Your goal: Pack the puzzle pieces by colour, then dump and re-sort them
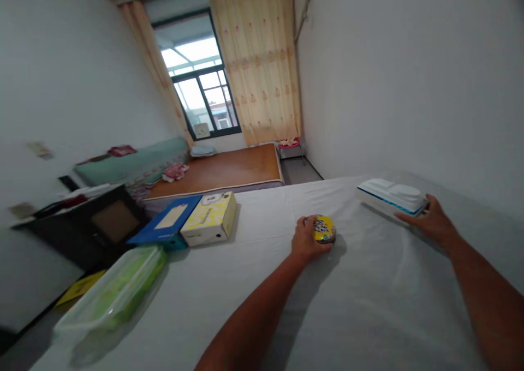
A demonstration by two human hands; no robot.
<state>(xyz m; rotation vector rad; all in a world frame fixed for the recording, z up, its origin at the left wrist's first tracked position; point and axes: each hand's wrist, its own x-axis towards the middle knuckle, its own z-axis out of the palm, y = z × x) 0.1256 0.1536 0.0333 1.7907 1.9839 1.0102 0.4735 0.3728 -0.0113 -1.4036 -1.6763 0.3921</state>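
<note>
A small round tin with a yellow lid [324, 229] is on the white-covered table [360, 305], and my left hand [308, 241] is closed around its left and near sides. Farther right, my right hand [434, 221] grips the near right end of a long white box [388, 197] with a blue stripe. Its thumb lies along the near side and its fingers wrap the end. The white box lies close to the right wall.
On the table's left are a yellow-and-white box [209, 218], a blue box [170, 221] and a clear plastic container with green contents [118, 289]. Beyond the table are a dark cabinet [110, 223], a bed [233, 169] and a curtained window.
</note>
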